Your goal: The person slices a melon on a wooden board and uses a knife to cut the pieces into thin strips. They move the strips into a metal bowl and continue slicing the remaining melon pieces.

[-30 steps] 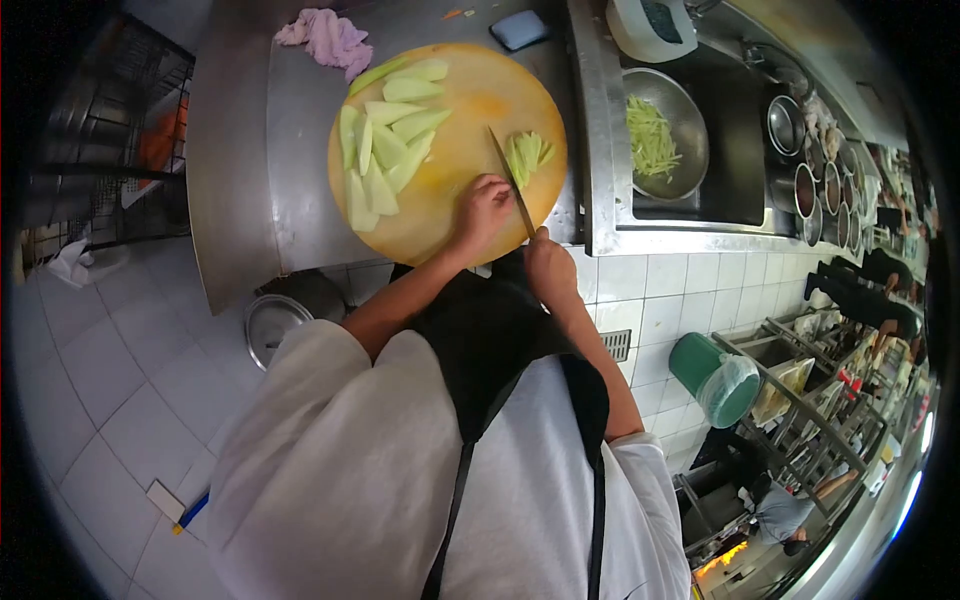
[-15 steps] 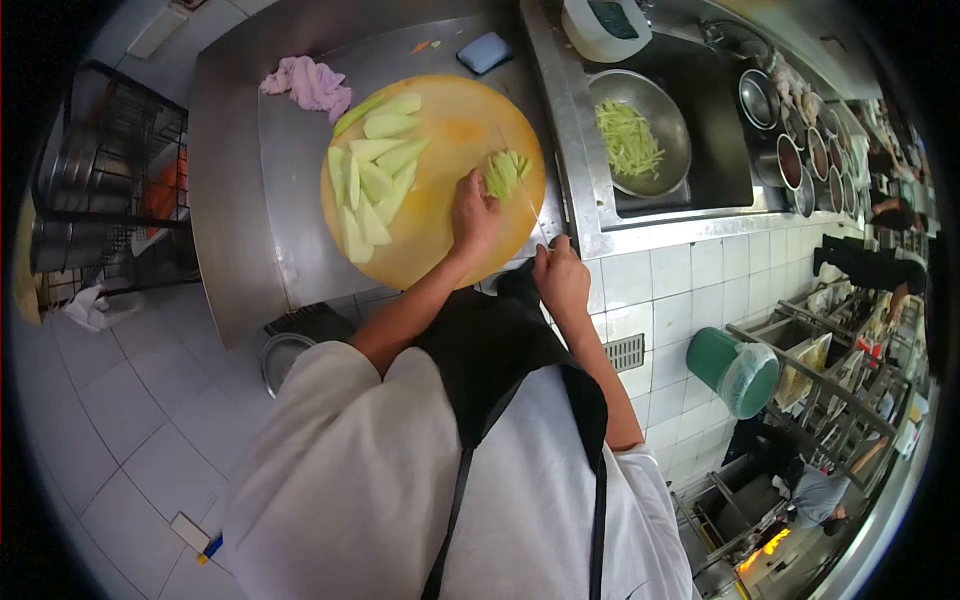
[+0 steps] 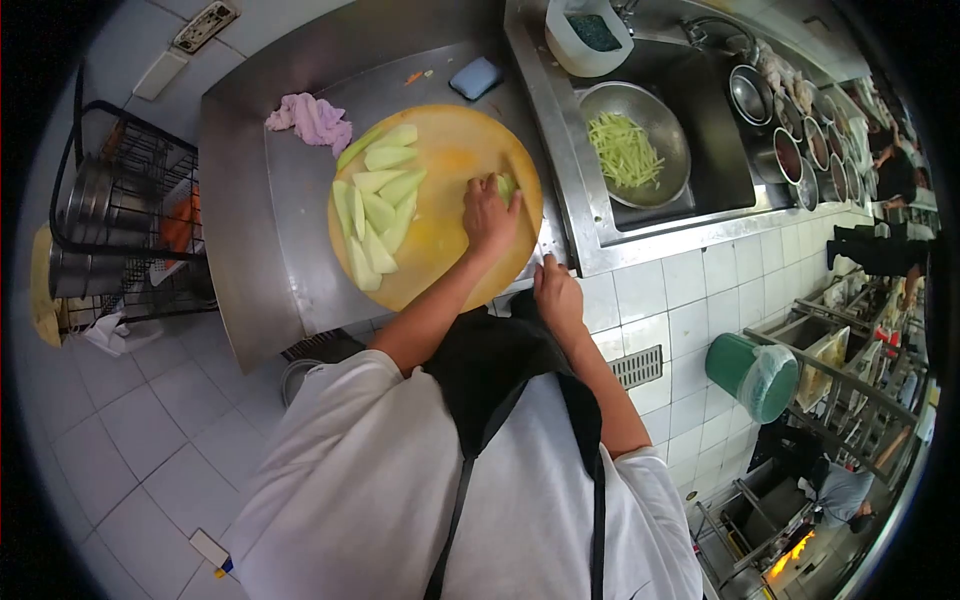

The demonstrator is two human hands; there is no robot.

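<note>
My right hand [image 3: 558, 293] is closed round the handle of a knife [image 3: 528, 200], whose blade lies along the right side of a round cutting board [image 3: 445, 245]. My left hand [image 3: 490, 213] is curled over a small bunch of pale green vegetable slices [image 3: 507, 186] beside the blade, hiding most of it. Larger slanted pieces of the same vegetable [image 3: 380, 212] lie in a loose group on the board's left half. Thin strips of it [image 3: 625, 150] fill part of a metal bowl [image 3: 672, 125] at the sink.
A pink cloth [image 3: 311, 121] and a blue sponge [image 3: 475, 78] lie on the steel counter [image 3: 285, 215]. A white container [image 3: 588, 40] stands by the sink [image 3: 715, 150]. On the left is a wire rack [image 3: 130, 215]; a green bin [image 3: 745, 375] and other people are to the right.
My left hand has shifted over the small bunch, covering more of it. The knife blade now shows its flat side more, and the whole view has tilted slightly.
</note>
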